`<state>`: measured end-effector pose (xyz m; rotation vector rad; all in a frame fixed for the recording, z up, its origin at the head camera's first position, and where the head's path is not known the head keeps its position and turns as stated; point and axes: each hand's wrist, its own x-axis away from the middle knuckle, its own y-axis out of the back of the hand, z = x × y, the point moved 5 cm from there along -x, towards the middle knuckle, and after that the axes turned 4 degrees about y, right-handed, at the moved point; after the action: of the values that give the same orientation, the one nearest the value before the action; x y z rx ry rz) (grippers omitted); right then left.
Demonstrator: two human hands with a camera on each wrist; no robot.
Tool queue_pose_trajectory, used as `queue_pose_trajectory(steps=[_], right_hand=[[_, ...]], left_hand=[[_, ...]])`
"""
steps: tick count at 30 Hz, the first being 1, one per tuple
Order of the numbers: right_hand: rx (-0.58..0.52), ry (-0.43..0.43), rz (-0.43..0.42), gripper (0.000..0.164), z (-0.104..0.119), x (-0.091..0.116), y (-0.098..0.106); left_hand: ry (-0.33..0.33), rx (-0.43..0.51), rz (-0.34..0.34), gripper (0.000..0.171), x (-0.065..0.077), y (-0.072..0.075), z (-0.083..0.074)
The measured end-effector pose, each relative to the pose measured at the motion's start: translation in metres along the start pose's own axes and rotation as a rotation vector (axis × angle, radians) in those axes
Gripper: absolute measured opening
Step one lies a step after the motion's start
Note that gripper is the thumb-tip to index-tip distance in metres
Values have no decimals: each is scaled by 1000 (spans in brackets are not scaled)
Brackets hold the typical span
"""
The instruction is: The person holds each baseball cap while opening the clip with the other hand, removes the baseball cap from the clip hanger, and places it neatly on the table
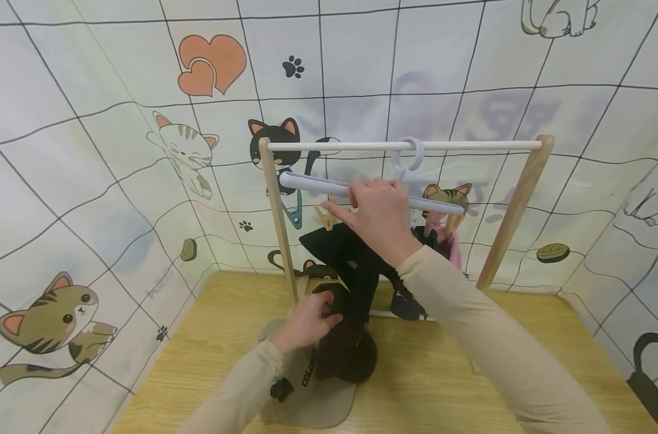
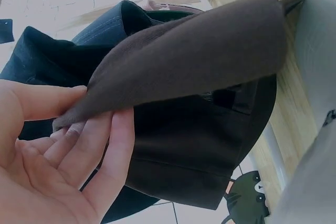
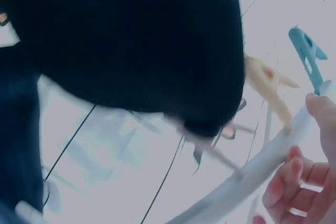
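My left hand [image 1: 310, 322] pinches the edge of a dark brown cap [image 2: 194, 56] between thumb and fingers. In the head view that cap [image 1: 340, 349] overlaps a beige cap [image 1: 334, 404] with dark lettering. Higher up, my right hand [image 1: 380, 214] holds the pale lavender clip hanger [image 1: 313, 182], fingers over its bar and thumb pointing left. The hanger tilts down to the right. A teal clip [image 1: 293, 216] and a tan clip [image 1: 325, 217] dangle from its left part. Black hats [image 1: 356, 265] hang below the bar, partly hidden by the right hand and forearm.
A wooden rack with a white rod [image 1: 334, 146] stands on the wood-grain table [image 1: 432, 386]; the hanger's ring hook [image 1: 413, 155] loops over the rod. Pink cloth [image 1: 452, 247] hangs at the hanger's right end. A cat-print sheet [image 1: 356, 78] covers the walls behind.
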<state>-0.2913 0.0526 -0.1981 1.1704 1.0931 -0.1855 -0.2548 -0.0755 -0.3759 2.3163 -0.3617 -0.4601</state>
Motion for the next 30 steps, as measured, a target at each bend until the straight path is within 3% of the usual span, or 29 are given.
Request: queue_pose_trajectory(steps=[4,7,10,14,16,18,21,25,27,30], right_hand=[[-153,43,13,27,-14,0,0],[-194,61,24,16,-27,4,1],[-165,74,6,11,-44,13,4],[-43,58,-61,10,-82,34,7],[29,-2,-69,11,-105,47,7],[66,-91,-11,13,-128,59,3],[23,-217,181,32,-158,74,-9],[-79,-262,382,43,-182,89,-21],[-87,-253,398,41,-189,95,-22],[-70,-222,365,34,-192,100,-18]], left_hand=[[36,16,12,28,5,1,8],[79,66,37,23,8,1,16],[129,143,65,19,11,-1,23],[196,217,89,47,17,-2,32],[239,211,90,58,21,-1,37],[279,194,90,63,24,1,42],[304,154,79,63,27,4,46],[251,123,86,46,27,5,45],[227,101,91,35,27,2,45],[225,89,84,37,29,1,45]])
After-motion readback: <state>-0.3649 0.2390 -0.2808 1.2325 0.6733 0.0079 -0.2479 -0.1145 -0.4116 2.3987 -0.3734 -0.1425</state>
